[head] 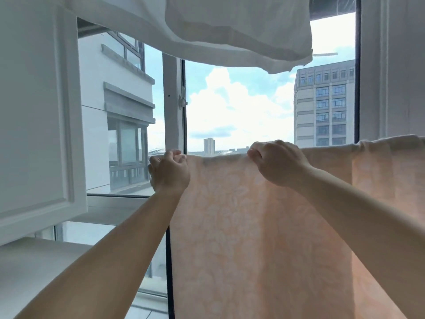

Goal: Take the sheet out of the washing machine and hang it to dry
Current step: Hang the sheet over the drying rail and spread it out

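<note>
Sheet (264, 226), peach with a pale leaf pattern, hung flat in front of the window (230, 107), filling the view from centre down to 6 o'clock and across to 3 o'clock. Top edge folded over something straight and level; whether rail or line, cannot tell, since cloth covers it. Backlit, daylight glowing through the weave. Second fold or panel of the same cloth at 3 o'clock, draped beside the main one.

White cloth (230, 28) overhead at 12 o'clock, sagging in loose folds, lower corner pointing toward 1 o'clock, well apart from the peach cloth below.

White cabinet door (34, 125) at 9 o'clock, panelled, shut, contents hidden. White ledge or worktop beneath it at 8 o'clock.

Beyond the glass: pale apartment block at 10 o'clock, taller beige block at 2 o'clock, clouds and distant towers between.

Right hand (279, 163) just right of centre, fingers curled over the top edge, gripping the cloth from above, arm reaching in from 4 o'clock.

Left hand (170, 172) just left of centre, at the cloth's left corner, fingers and thumb closed and pinching the top edge, arm reaching in from 7 o'clock.
</note>
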